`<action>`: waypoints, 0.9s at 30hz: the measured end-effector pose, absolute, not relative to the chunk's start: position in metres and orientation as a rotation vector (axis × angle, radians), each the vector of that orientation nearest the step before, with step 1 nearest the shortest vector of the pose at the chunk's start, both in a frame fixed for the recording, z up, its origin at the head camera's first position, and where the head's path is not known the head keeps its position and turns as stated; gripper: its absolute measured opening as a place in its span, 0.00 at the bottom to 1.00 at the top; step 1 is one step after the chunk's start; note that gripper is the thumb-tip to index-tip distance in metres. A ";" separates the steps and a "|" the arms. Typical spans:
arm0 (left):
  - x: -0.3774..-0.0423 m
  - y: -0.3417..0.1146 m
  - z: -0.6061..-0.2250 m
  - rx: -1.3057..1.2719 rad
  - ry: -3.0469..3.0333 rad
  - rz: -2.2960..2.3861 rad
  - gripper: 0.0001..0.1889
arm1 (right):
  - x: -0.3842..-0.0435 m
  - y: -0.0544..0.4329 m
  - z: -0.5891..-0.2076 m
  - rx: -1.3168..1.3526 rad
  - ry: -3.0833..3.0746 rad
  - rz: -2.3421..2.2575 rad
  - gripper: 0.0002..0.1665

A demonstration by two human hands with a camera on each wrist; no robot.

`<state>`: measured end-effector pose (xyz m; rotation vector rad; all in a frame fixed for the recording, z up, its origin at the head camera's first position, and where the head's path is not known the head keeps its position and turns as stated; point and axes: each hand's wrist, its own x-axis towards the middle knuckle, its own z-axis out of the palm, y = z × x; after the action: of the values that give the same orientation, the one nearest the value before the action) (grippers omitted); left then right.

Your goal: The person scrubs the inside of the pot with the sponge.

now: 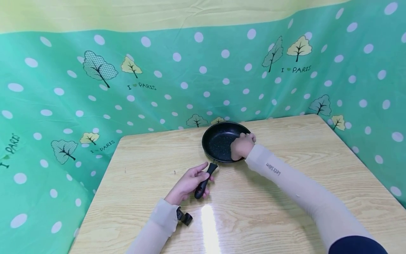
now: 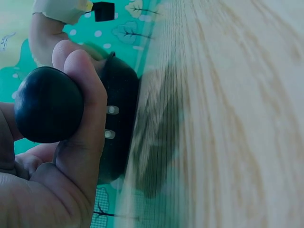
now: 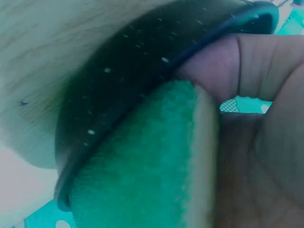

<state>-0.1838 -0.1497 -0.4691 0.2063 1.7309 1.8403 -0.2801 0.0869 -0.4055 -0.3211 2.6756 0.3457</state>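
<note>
A black speckled frying pan [image 1: 219,137] is at the back middle of the table, its inside facing up and its handle [image 1: 205,181] pointing toward me. My left hand [image 1: 191,180] grips that handle, thumb on top and fingers round the side; the handle's rounded end [image 2: 49,104] shows close up in the left wrist view. My right hand [image 1: 242,145] reaches over the pan's right side with curled fingers. It holds a sponge [image 3: 137,156], green with a pale layer, right at the pan's rim in the right wrist view. In the head view the hand hides the sponge.
The pan is on a light wooden table [image 1: 152,155]. Green dotted cloth [image 1: 171,77] printed with trees hangs behind and along both sides of it. A black strap piece [image 1: 184,216] sits at my left wrist. Bright light reflects off the front of the tabletop.
</note>
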 end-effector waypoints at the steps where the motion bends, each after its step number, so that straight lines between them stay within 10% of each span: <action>1: -0.184 -0.150 -0.470 0.214 1.732 1.840 0.34 | -0.281 0.087 -0.404 -0.316 2.664 0.341 0.09; 27: -0.184 -0.149 -0.469 0.204 1.717 1.860 0.34 | -0.303 0.109 -0.382 -0.661 2.196 -0.345 0.07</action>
<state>-0.1839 -0.1487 -0.4687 0.2045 1.7166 1.8602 -0.3033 0.1085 -0.3822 -0.6605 2.1963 -0.3453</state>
